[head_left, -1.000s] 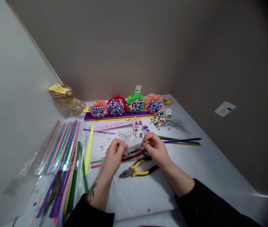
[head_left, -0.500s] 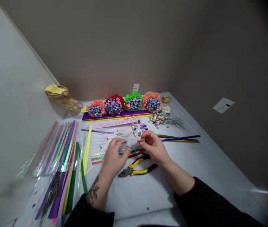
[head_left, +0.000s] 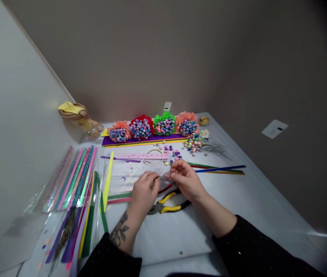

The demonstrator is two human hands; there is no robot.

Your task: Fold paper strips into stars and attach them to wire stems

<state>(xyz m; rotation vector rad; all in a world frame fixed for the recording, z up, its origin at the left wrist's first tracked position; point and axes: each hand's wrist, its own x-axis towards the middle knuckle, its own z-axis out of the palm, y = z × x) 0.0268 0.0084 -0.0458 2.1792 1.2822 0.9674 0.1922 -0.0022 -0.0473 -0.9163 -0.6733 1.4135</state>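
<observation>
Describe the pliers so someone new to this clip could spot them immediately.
Start at the white table and find the person's left hand and right hand. The pliers lie just below them, the only tool with yellow-and-black handles among flat paper strips.

No legible text or labels

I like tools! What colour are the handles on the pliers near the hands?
Yellow and black, seen in the head view: the pliers lie on the table just below both hands.
</observation>
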